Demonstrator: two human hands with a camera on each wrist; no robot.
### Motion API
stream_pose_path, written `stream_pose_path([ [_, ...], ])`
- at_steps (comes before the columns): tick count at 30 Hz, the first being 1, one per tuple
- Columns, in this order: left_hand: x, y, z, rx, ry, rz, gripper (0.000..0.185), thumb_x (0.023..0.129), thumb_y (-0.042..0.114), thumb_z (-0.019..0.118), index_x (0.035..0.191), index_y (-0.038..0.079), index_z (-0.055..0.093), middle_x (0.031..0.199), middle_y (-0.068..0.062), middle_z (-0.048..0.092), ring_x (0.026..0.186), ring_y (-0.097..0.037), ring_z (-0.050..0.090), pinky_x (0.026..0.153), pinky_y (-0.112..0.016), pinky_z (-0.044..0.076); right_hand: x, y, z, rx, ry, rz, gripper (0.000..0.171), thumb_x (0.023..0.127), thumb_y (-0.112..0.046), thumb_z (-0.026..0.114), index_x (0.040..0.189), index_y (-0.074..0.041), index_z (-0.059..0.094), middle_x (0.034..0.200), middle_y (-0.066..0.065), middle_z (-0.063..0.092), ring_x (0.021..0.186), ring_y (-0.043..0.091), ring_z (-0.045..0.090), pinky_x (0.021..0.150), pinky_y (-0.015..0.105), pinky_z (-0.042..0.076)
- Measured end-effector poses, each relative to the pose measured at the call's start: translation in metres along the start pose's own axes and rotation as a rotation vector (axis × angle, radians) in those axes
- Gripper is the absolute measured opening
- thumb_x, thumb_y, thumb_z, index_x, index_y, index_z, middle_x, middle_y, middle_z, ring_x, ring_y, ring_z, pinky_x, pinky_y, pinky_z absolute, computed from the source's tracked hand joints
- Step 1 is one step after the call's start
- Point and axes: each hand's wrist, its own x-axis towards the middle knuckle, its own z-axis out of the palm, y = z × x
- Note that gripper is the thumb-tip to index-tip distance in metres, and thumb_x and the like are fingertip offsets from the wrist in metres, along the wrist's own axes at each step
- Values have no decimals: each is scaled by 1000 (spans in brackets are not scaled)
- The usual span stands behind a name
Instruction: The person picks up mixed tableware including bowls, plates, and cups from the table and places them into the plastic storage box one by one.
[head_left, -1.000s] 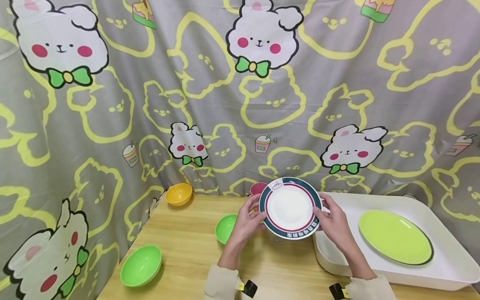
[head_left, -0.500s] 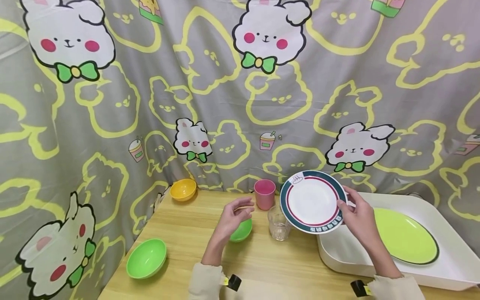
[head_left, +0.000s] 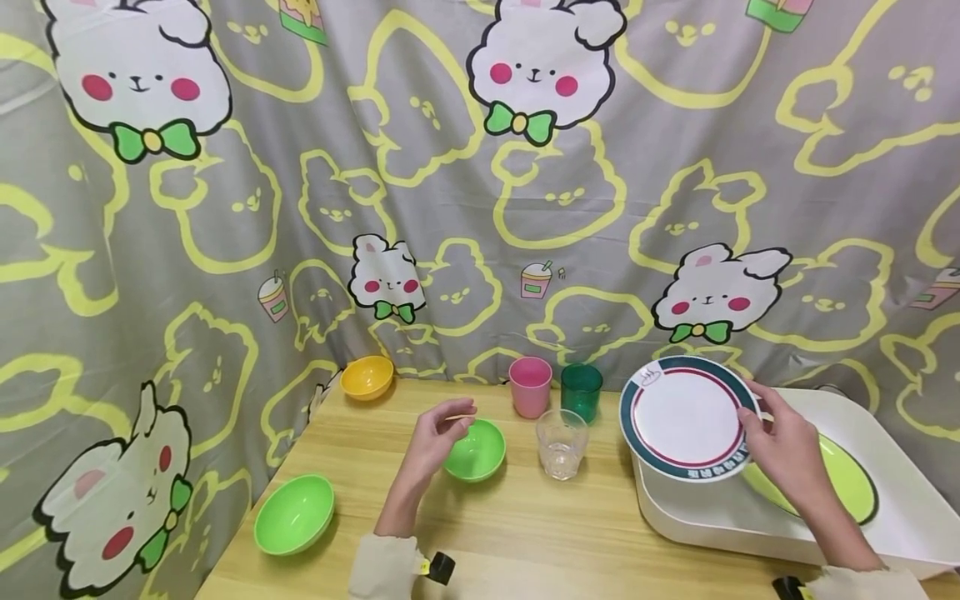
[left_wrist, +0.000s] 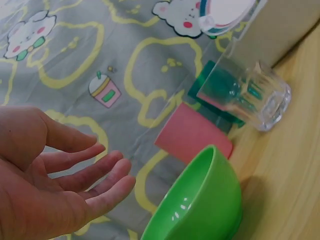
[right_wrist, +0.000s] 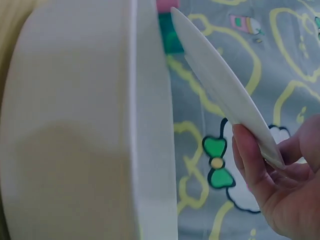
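Plate (head_left: 688, 419) with a teal rim is up in the air by the left end of the white tray (head_left: 720, 537), its white face tilted toward the head camera. The right hand (head_left: 783, 442) grips it by the right edge, thumb on the upper face and fingers bent against the underside; that forearm slants in from the near right, across the tray and partly over a lime oval plate (head_left: 847, 479). The left hand (head_left: 438, 433) hovers just left of a green bowl (head_left: 474, 450), fingers loosely extended and slightly bent, thumb a little apart from them.

A second ago both hands held the plate over the middle of the table (head_left: 525, 533); half a second ago the left hand was already off it. Since then the plate has moved right, and the left hand has drawn further left, showing more of the bowl. A dark green cup (head_left: 581, 393) now stands in full view beside the pink cup (head_left: 531, 390), behind the clear glass (head_left: 562, 446). The other green bowl (head_left: 294, 515), at left, stays put.
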Motion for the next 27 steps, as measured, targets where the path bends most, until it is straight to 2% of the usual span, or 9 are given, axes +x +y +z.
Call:
stream_pose_path([
  [3, -1, -2, -5, 19, 20, -3, 29, 98, -7, 61, 127, -7, 65, 121, -22, 68, 114, -45, 62, 93, -41, 58, 0, 14, -8, -46, 7, -8, 42, 102, -7, 54, 139, 13, 50, 115, 46, 55, 91, 60, 65, 54, 8, 40],
  [8, -2, -5, -17, 53, 45, 2, 28, 98, -6, 61, 126, -9, 65, 121, -23, 69, 114, -44, 63, 88, -26, 57, 2, 30, -21, -112, 25, 0, 39, 100, -5, 56, 135, 11, 53, 112, 44, 58, 86, 57, 65, 51, 13, 39],
  [11, -4, -7, -25, 70, 51, 0, 29, 99, -5, 61, 128, -9, 64, 123, -25, 67, 115, -43, 63, 89, -22, 55, 3, 38, -29, -148, 23, 11, 38, 100, -5, 57, 134, 11, 54, 110, 43, 60, 84, 54, 66, 52, 19, 39],
  [18, -11, -9, -42, 126, 64, -28, 31, 99, -4, 61, 130, -8, 63, 127, -26, 65, 115, -39, 64, 94, -28, 54, 7, 60, -48, -260, 20, 79, 40, 100, -7, 53, 135, 11, 50, 109, 43, 58, 87, 56, 62, 60, 42, 39],
  [23, -12, -10, -50, 171, 68, -25, 31, 99, -4, 60, 130, -8, 63, 126, -26, 66, 117, -41, 63, 90, -21, 53, 5, 80, -58, -309, 3, 122, 42, 100, -7, 52, 136, 13, 46, 108, 44, 57, 90, 58, 60, 62, 47, 40],
  [27, -12, -9, -59, 213, 80, 7, 31, 98, -8, 59, 129, -9, 63, 125, -27, 66, 117, -43, 62, 92, -28, 56, 4, 93, -64, -333, 0, 137, 42, 100, -5, 51, 137, 14, 45, 108, 44, 56, 91, 58, 58, 65, 51, 41],
])
